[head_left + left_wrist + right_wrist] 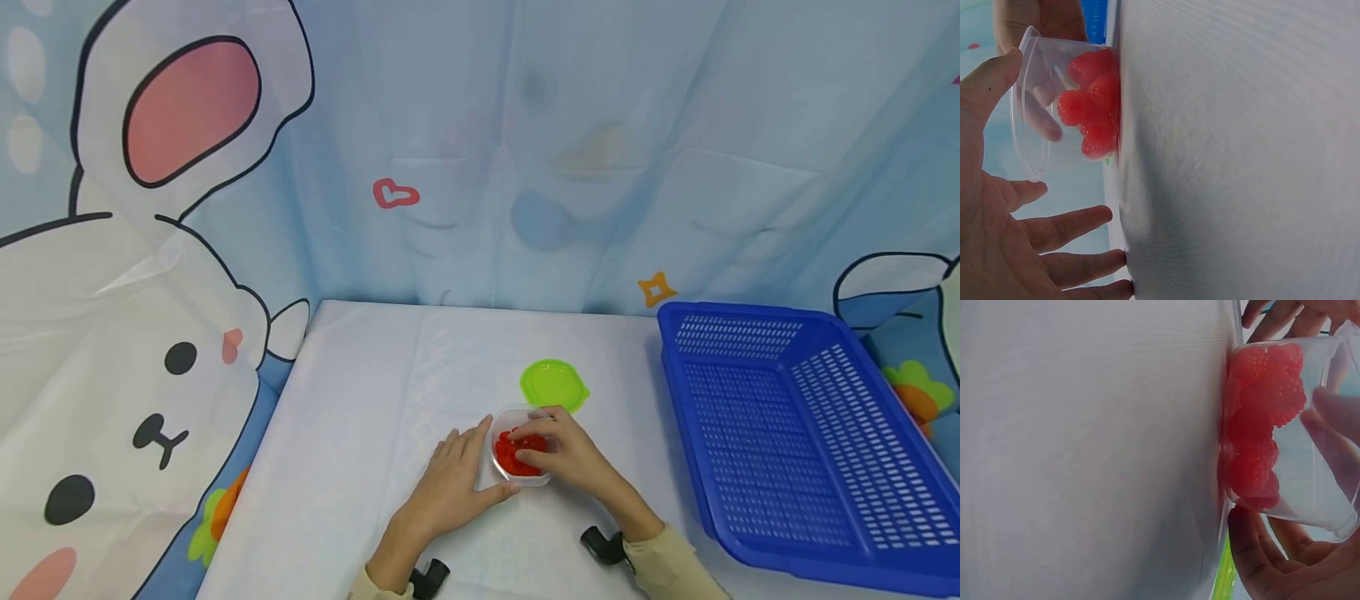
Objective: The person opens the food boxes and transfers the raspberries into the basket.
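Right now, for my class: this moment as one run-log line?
left hand: beside clear tub, thumb at rim | right hand: thumb and finger inside, above red berries | green lid: off, on table | blue basket: right

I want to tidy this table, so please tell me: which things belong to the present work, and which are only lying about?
Belonging:
clear container
red berries inside it
probably the green lid

Apparently just lying about:
blue basket, nothing visible inside
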Demonstrator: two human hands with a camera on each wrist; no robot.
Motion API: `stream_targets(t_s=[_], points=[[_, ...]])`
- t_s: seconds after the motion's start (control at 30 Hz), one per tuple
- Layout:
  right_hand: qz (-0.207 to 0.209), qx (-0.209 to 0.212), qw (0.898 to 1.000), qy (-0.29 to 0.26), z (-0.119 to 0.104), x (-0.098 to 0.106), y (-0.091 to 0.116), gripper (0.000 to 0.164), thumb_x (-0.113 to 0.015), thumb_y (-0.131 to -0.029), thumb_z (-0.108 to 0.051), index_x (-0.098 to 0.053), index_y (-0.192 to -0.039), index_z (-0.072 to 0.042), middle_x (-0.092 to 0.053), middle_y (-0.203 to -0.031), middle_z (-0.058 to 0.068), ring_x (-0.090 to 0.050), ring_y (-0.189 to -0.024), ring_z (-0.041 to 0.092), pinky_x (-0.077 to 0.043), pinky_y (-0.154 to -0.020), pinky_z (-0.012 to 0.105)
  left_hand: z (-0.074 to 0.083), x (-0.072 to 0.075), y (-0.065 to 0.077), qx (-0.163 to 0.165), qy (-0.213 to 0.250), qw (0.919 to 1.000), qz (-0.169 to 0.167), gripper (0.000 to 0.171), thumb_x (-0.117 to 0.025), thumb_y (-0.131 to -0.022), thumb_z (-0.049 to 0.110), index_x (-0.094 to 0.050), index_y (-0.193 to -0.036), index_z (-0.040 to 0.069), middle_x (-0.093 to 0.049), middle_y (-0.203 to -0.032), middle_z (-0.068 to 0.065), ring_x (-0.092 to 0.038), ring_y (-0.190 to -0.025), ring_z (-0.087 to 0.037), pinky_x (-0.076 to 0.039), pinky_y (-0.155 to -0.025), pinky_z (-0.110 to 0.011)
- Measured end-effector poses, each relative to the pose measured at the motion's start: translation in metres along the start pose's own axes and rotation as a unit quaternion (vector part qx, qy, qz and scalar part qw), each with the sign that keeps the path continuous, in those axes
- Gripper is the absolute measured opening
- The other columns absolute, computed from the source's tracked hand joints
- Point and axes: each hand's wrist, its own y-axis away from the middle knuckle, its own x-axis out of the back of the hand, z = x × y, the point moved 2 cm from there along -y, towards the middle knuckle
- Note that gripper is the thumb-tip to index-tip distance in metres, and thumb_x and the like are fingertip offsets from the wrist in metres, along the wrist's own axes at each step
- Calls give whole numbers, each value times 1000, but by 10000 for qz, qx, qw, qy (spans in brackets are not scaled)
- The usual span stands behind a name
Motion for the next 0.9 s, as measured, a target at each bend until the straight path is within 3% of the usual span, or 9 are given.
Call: stream_targets(t_s=[0.3,0.9], points=[[-309,-124,9982,499,-2,-3,-3,26,-79,-83,-8,-79,-107,-19,-52,-131,19,-48,-123,39,-49,-92,57,1,0,0,-43,-52,10000,23,98,-59,-88,71,-23,-160,14,-39,-156,-8,-34,-140,-44,-26,-112,-62],[-218,-190,9987,408,-4,-4,1,19,-78,-85,-7,-78,-99,-20,-52,-130,18,-47,-123,41,-53,-90,54,-1,-2,1,61,-97,9998,-169,101,-54,-87,74,-16,-162,18,-40,-154,-11,-31,-141,-45,-25,-113,-62]])
